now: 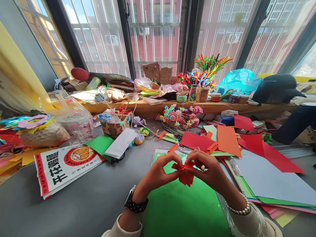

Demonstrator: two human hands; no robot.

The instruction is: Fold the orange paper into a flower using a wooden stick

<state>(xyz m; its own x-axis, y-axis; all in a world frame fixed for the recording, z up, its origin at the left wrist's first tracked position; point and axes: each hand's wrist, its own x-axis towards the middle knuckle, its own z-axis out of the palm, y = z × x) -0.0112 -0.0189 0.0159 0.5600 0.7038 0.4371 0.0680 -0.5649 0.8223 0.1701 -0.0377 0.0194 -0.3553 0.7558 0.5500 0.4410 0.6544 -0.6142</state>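
We pinch a folded red paper [185,173] between both hands, left hand [158,172] and right hand [209,171] each with a clenched grip on it, over a green sheet [177,207] at 6 o'clock on the surface [93,200]. At 11 o'clock a basket [115,126] holds sticks and paper flowers; at 12 a jar [193,93] holds pipe cleaners.

Small crumpled red-orange paper piece [185,173]; pleated, pinched above green sheet [182,207]
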